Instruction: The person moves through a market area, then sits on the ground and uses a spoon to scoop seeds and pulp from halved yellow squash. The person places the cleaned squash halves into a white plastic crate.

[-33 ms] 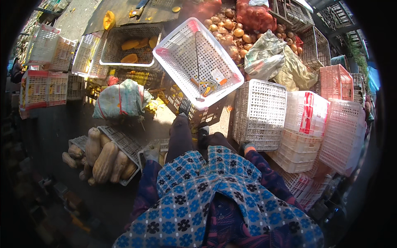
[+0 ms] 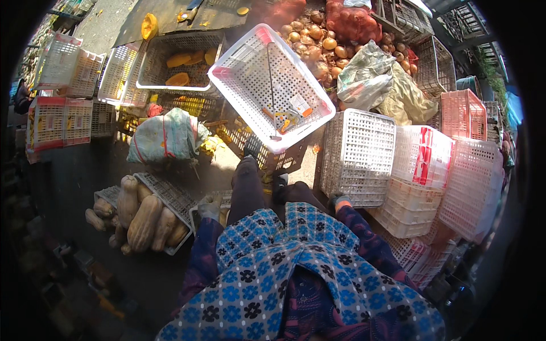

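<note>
My left hand [image 2: 210, 206], in a pale glove, is closed over the rim of a low white crate [image 2: 226, 199], beside my left leg. That crate is mostly hidden by my hand and leg. My right hand [image 2: 340, 200], in a dark grey glove, hangs by the lower edge of an upright white plastic crate [image 2: 359, 156]; its fingers are mostly hidden. Ahead of my feet, a white crate with pink corners [image 2: 244, 82] sits tilted. Inside it lie a yellow-orange-handled tool [image 2: 286, 123] and an orange-and-white piece [image 2: 300, 104].
Tan long pumpkins [image 2: 149, 219] fill a tipped crate at left. A tied pale-green sack [image 2: 162, 139] lies beyond them. Cut orange pumpkin [image 2: 178, 79] sits in another crate. Onions [image 2: 315, 33] and plastic bags [image 2: 361, 79] are far right, above stacked crates [image 2: 421, 156].
</note>
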The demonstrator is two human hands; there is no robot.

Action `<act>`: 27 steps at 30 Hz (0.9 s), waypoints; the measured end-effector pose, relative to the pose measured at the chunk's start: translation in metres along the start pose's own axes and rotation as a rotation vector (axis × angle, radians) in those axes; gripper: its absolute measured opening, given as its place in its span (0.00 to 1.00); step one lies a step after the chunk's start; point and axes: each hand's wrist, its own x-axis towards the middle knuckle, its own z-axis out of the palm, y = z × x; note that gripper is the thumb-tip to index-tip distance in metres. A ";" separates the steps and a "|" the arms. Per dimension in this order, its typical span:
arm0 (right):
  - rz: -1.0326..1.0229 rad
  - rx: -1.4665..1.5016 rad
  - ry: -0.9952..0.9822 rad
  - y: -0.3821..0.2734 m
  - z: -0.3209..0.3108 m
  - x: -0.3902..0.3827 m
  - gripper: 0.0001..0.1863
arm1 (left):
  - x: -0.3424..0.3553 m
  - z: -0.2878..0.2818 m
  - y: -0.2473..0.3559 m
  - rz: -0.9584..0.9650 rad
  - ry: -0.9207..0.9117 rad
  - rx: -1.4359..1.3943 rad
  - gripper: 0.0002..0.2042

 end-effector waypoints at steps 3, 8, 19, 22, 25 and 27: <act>0.292 0.650 0.248 -0.035 -0.017 0.024 0.16 | 0.016 0.022 0.023 0.087 -0.159 0.089 0.14; -0.021 1.238 0.418 -0.139 -0.094 0.066 0.08 | 0.036 0.060 0.055 0.352 -0.365 0.730 0.29; 0.129 0.863 0.376 -0.266 -0.216 0.208 0.34 | 0.072 0.079 0.065 0.257 -0.530 1.050 0.29; -0.037 1.401 0.216 -0.265 -0.221 0.226 0.25 | 0.078 0.071 0.052 0.335 -0.472 1.031 0.28; 0.080 1.376 0.287 -0.259 -0.210 0.245 0.21 | 0.081 0.069 0.049 0.325 -0.467 0.992 0.28; -0.075 1.068 0.436 -0.256 -0.200 0.256 0.22 | 0.080 0.070 0.053 0.293 -0.478 0.992 0.27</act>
